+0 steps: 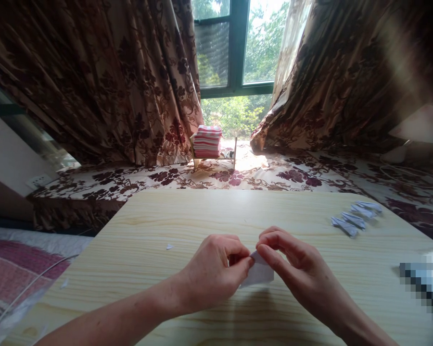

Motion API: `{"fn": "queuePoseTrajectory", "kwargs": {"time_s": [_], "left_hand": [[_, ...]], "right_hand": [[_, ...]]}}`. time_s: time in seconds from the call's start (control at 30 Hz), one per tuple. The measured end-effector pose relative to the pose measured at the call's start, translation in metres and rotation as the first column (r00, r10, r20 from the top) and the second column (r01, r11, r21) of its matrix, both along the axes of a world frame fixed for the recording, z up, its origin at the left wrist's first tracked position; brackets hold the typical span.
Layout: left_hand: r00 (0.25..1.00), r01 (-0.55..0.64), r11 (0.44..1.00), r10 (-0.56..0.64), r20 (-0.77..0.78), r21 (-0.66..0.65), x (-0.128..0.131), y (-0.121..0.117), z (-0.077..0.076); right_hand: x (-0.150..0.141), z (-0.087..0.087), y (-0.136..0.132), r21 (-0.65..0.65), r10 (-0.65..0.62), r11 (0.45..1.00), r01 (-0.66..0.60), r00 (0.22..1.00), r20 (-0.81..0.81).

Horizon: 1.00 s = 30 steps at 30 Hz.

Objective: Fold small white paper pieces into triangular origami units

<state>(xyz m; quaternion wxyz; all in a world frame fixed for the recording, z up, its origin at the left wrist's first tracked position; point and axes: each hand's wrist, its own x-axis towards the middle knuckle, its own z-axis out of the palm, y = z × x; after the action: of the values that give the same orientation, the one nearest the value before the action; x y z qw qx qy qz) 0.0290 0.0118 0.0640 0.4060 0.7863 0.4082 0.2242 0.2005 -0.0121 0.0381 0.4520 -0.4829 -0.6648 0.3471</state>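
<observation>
From where I stand, folded paper pieces (344, 227), about four of them, lie in a slanting row at the far right of the desk (147, 226), each creased into a narrow shape and looking finished. The small sheet of paper (260, 275) between the two hands, near the middle of the desk's front half, seems much less far along: most of it hangs flat and wide, so I judge the bulk of its folding is left. The left hand (220, 269) pinches its upper left corner between thumb and fingers; the right hand (292, 259) has its fingertips at the top edge, just beside the left, though from here I cannot tell whether they grip. The desk is pale, wood-grained, with a tiny paper scrap (169, 247) left of the hands and a pixelated object (426, 283) at the right edge. Beyond it, a ledge (130, 180) draped in floral cloth carries a small rack (212, 157) of stacked striped towels (207, 142), below a green-framed window (236, 48) between heavy floral curtains (144, 86).
</observation>
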Motion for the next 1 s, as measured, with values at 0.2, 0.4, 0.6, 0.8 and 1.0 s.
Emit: {"fn": "queuePoseTrajectory", "kwargs": {"time_s": [0.2,0.4,0.6,0.8,1.0], "left_hand": [[1.000,-0.001,1.000,0.001,-0.006,-0.012,0.001,-0.003,0.000],[0.999,-0.046,0.999,0.047,0.019,-0.014,0.003,-0.004,-0.001],[0.973,-0.164,0.973,0.186,0.134,-0.162,0.002,0.001,0.000],[0.951,-0.122,0.931,0.208,0.227,-0.345,0.003,0.009,-0.004],[0.911,-0.145,0.924,0.265,0.318,-0.355,0.002,0.014,-0.008]], "right_hand": [[-0.002,-0.001,-0.002,0.001,0.029,1.000,-0.029,0.999,0.027],[-0.009,-0.010,-0.003,-0.059,-0.030,0.998,0.026,0.998,-0.063],[0.002,-0.005,0.004,-0.153,0.012,0.988,-0.018,0.999,-0.039],[0.001,-0.009,0.003,-0.121,-0.050,0.991,0.048,0.999,-0.013],[-0.003,-0.008,0.000,-0.118,-0.015,0.993,0.013,1.000,-0.013]]}}
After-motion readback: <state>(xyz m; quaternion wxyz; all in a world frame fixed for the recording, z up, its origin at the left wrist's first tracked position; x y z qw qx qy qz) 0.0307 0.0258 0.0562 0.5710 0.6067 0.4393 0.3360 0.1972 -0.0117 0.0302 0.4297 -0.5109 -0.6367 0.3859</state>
